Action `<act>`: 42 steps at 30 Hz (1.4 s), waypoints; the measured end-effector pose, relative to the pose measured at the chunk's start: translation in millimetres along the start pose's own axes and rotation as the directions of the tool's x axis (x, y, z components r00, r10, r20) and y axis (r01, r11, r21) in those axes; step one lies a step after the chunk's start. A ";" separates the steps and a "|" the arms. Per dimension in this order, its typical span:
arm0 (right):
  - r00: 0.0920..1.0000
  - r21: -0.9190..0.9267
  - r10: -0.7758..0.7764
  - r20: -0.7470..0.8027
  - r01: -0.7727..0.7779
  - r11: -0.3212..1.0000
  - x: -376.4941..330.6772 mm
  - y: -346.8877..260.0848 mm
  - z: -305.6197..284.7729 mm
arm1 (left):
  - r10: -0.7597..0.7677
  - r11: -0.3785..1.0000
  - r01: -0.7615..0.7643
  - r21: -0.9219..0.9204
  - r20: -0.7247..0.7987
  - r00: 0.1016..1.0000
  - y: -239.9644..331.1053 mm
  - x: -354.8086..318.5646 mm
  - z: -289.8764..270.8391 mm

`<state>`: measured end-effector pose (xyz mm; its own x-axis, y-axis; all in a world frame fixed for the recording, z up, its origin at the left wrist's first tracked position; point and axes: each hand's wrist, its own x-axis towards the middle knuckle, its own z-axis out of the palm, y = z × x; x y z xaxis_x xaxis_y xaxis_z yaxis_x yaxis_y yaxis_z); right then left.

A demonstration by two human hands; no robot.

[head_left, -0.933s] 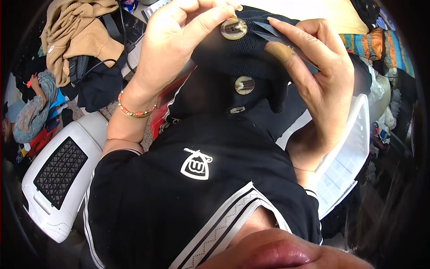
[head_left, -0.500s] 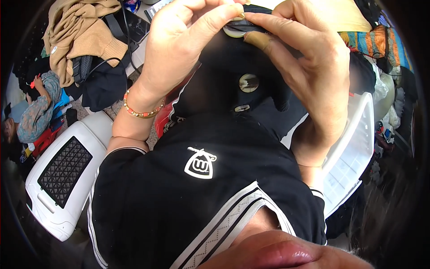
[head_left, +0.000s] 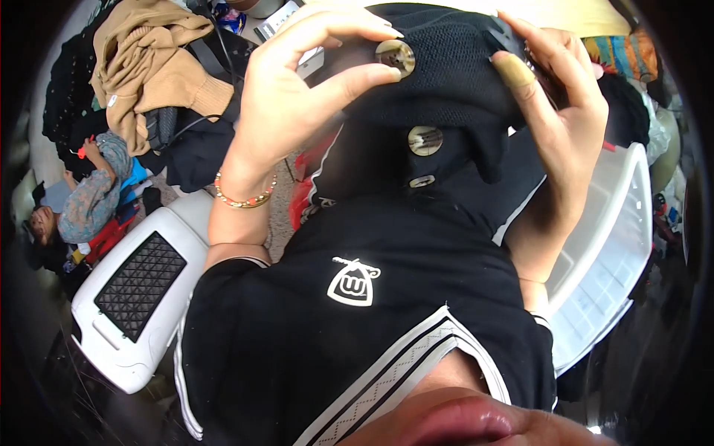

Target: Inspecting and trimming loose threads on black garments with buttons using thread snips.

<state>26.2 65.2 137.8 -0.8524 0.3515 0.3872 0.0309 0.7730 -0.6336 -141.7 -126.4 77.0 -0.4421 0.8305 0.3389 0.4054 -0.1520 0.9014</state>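
Three buttons [head_left: 426, 140] show on black knit [head_left: 461, 78], which I see at upper middle. Left hand [head_left: 279, 104]: thumb [head_left: 361, 83] against near edge of top button [head_left: 396, 58], forefinger [head_left: 361, 26] by far edge; cannot tell from here whether grip pinches. Right hand [head_left: 569, 123]: grip closed around blurred snips [head_left: 506, 33], at knit's right side.

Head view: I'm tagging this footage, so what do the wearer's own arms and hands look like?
Both arms are bare below short black sleeves with white trim. The left hand is ungloved, with a coral and gold bracelet at the wrist. The right hand has a tan covering, perhaps tape, on its thumb.
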 end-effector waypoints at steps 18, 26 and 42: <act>0.941 0.465 0.319 -0.111 -0.235 0.854 -22.8 10.5 2.9 | -0.101 0.980 0.088 -0.178 -0.065 0.993 -12.3 -1.4 6.6; 0.899 0.432 0.223 -0.376 -0.042 0.901 -52.0 72.1 -25.0 | -0.257 0.965 0.263 0.024 0.313 0.914 15.5 10.8 -27.9; 0.803 0.576 0.416 -0.427 -0.113 0.809 -111.2 117.4 -60.4 | -0.252 0.950 0.293 -0.107 0.291 0.923 41.7 65.2 36.2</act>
<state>156.2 148.8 60.8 -0.4485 0.8295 0.3328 -0.1791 0.2814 -0.9427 -124.6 -59.2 127.0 -0.2778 0.9606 0.0071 0.1695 0.0418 0.9846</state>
